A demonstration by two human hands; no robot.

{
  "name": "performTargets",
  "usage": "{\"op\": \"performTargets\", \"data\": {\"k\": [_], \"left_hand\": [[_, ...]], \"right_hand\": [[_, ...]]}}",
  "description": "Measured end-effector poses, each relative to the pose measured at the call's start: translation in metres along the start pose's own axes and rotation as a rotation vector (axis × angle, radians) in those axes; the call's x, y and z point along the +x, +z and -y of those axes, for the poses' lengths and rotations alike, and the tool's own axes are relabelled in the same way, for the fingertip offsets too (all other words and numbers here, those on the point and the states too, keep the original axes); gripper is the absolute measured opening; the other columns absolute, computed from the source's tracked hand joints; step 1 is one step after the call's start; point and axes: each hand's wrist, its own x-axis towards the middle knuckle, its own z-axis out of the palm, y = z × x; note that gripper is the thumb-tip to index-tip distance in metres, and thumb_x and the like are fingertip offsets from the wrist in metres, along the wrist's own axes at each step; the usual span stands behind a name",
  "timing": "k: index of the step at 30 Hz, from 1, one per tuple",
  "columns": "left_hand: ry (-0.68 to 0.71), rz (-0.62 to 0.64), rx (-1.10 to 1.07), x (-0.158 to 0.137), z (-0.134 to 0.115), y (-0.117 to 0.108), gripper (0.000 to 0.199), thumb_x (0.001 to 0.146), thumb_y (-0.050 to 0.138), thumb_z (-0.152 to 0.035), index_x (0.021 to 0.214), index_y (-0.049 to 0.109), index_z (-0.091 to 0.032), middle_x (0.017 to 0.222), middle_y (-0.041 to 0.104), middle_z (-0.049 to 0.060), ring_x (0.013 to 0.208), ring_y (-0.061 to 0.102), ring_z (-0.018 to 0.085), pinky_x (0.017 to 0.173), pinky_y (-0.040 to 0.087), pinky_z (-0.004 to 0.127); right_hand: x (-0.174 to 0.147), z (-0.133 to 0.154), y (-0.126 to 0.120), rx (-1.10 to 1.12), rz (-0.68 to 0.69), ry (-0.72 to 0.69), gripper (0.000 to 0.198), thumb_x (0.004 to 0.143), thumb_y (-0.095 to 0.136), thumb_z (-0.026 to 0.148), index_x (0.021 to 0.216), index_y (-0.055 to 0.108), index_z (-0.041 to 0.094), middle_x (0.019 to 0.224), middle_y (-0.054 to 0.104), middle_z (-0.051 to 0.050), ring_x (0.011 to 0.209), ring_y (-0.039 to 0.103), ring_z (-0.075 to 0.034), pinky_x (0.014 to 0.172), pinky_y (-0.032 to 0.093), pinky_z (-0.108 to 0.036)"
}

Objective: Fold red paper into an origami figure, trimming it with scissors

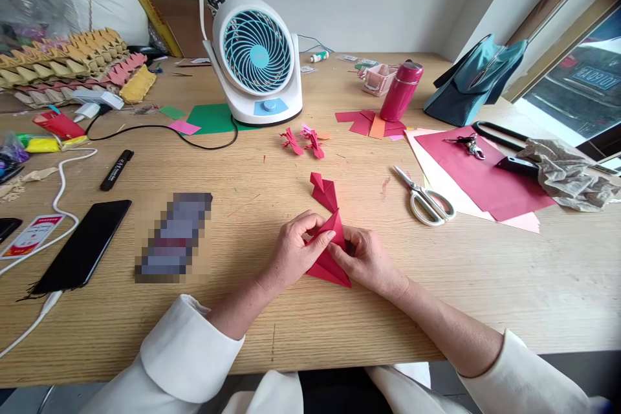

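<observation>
Between my two hands is a red folded paper (330, 266) with pointed flaps, held just over the front middle of the wooden table. My left hand (303, 242) pinches its upper left part between thumb and fingers. From the other side my right hand (366, 259) grips the paper, thumb on the near face; its other fingers are partly hidden behind. Just beyond the fingertips lies another folded red paper piece (324, 191). Farther back sit small red folded figures (313, 141). To the right rest white-handled scissors (425, 199), slightly open.
A white fan (257, 55) stands at the back. A red bottle (402, 92), red paper sheets (478, 171) with keys on top, and a teal bag (473, 87) are on the right. Leftward lie a black phone (85, 246), a marker (116, 170) and a pixelated object (174, 233).
</observation>
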Motion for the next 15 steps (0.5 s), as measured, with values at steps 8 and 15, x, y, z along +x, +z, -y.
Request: {"op": "performTargets", "data": {"k": [8, 15], "left_hand": [[-0.111, -0.016, -0.130, 0.0006, 0.0007, -0.0001, 0.019, 0.086, 0.059, -0.026, 0.069, 0.055, -0.018, 0.065, 0.054, -0.003, 0.064, 0.050, 0.011, 0.065, 0.041, 0.023], [-0.087, -0.059, -0.131, 0.0046, -0.0045, -0.0024, 0.013, 0.086, 0.060, -0.021, 0.074, 0.063, -0.017, 0.071, 0.064, -0.001, 0.069, 0.057, 0.013, 0.071, 0.046, 0.024]], "right_hand": [[-0.0033, -0.0007, 0.0042, -0.088, 0.043, -0.023, 0.026, 0.087, 0.053, 0.022, 0.064, 0.040, 0.020, 0.059, 0.039, 0.005, 0.053, 0.032, -0.009, 0.052, 0.026, -0.025], [-0.0042, 0.0022, 0.0067, -0.160, 0.099, -0.052, 0.030, 0.086, 0.052, 0.021, 0.063, 0.034, 0.021, 0.059, 0.039, 0.005, 0.053, 0.036, -0.009, 0.054, 0.027, -0.026]]}}
